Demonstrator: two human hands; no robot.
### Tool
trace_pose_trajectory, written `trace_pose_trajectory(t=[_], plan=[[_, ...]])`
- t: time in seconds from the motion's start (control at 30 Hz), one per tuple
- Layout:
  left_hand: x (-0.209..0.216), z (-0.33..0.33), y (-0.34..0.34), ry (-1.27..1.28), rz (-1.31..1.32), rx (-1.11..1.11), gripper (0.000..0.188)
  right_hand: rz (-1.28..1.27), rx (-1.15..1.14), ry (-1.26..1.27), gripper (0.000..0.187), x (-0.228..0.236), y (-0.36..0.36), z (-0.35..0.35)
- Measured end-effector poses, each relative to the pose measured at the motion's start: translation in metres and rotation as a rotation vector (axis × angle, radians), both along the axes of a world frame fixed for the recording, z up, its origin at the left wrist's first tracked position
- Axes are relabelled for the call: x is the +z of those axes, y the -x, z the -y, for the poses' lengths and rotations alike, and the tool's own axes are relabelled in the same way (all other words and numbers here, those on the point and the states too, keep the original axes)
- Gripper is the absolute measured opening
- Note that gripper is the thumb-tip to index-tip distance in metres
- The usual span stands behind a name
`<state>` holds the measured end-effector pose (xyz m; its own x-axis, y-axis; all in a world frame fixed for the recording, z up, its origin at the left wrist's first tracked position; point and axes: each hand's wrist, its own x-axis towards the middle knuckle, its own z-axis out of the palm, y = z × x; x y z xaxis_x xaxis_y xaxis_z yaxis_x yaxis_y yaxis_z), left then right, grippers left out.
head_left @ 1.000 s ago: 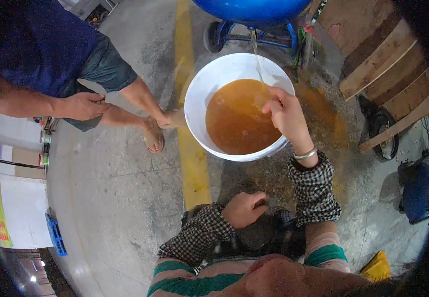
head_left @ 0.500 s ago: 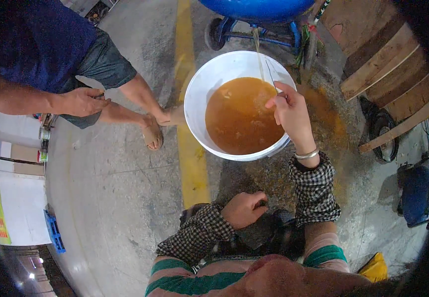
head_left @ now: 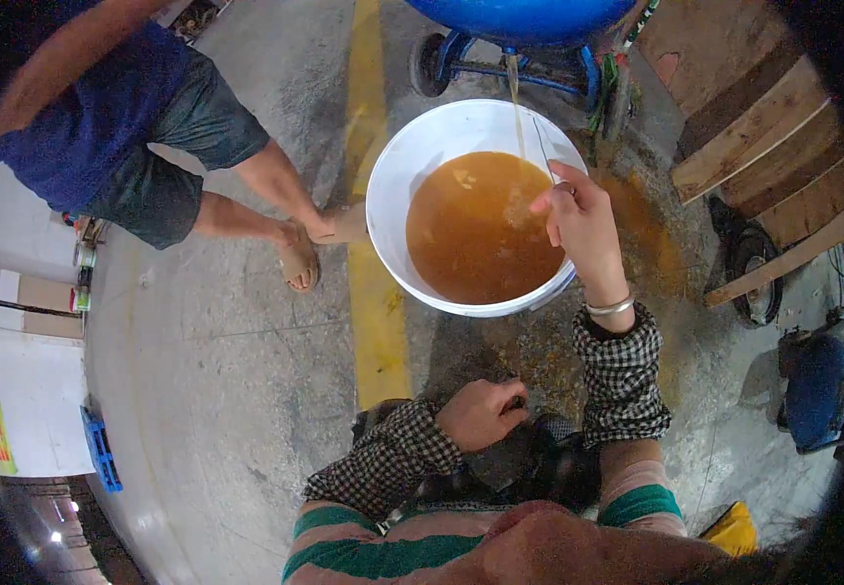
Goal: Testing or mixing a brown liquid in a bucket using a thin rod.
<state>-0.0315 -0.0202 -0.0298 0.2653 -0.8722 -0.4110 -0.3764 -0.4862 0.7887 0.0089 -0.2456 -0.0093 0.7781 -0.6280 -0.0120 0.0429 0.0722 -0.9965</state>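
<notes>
Bucket point(head_left: 398, 175), white and round, stands on the concrete floor point(head_left: 217, 390) and is filled more than half with a cloudy orange-brown liquid point(head_left: 476, 229). A thin stream point(head_left: 517, 102) of the same liquid falls into the bucket from the blue barrel point(head_left: 524, 15), which sits just behind the bucket on a blue wheeled frame point(head_left: 461, 54).

The person's right hand point(head_left: 583, 219) is over the near right edge of the bucket, above the liquid. Its fingers are pinched around the thin wire handle point(head_left: 542, 146) of the bucket, which rises up from the hand; the grip is closed and narrow. A bracelet point(head_left: 609, 307) is on this wrist, with a checked sleeve point(head_left: 622, 380) below it.

The left hand point(head_left: 480, 414) is well in front of the bucket, close to the person's knees. It is curled into a loose fist, and I cannot tell if something is inside it.

A yellow painted line point(head_left: 373, 292) runs on the floor under the left side of the bucket. The floor to the right of the bucket is wet and stained orange. Wooden boards point(head_left: 763, 146) lie to the right of the bucket. To the left of the bucket stands another person point(head_left: 130, 136) in dark shorts, with one sandalled foot point(head_left: 297, 263) near the bucket wall.
</notes>
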Motion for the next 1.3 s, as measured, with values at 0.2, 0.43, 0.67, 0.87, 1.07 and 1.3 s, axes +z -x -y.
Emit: trace_pose_trajectory(t=[0.2,0.43,0.67,0.87,1.07,1.3], plan=[[0.0012,-0.0016,-0.0020,-0.006,0.012,-0.005,0.025,-0.004,0.015,0.007,0.036,0.0011,0.0005,0.0008],[0.0001,-0.0025,-0.0014,-0.002,0.013,-0.003,0.023,-0.014,0.048,-0.028,0.036,0.0004,0.0007,0.0007],[0.0018,-0.0018,-0.0012,-0.003,0.034,-0.018,0.023,-0.024,0.058,0.022,0.035,0.0032,0.0018,0.0008],[0.0030,-0.0024,-0.0006,-0.010,0.014,0.001,0.023,-0.001,0.072,-0.025,0.035,0.0039,0.0011,-0.0010],[0.0004,-0.0013,-0.0006,0.018,0.002,-0.008,0.025,-0.028,0.046,0.033,0.035,0.0067,0.0020,0.0006],[0.0070,0.0007,-0.0016,-0.017,0.017,-0.025,0.025,-0.016,0.047,0.003,0.036,0.0060,0.0012,0.0013]])
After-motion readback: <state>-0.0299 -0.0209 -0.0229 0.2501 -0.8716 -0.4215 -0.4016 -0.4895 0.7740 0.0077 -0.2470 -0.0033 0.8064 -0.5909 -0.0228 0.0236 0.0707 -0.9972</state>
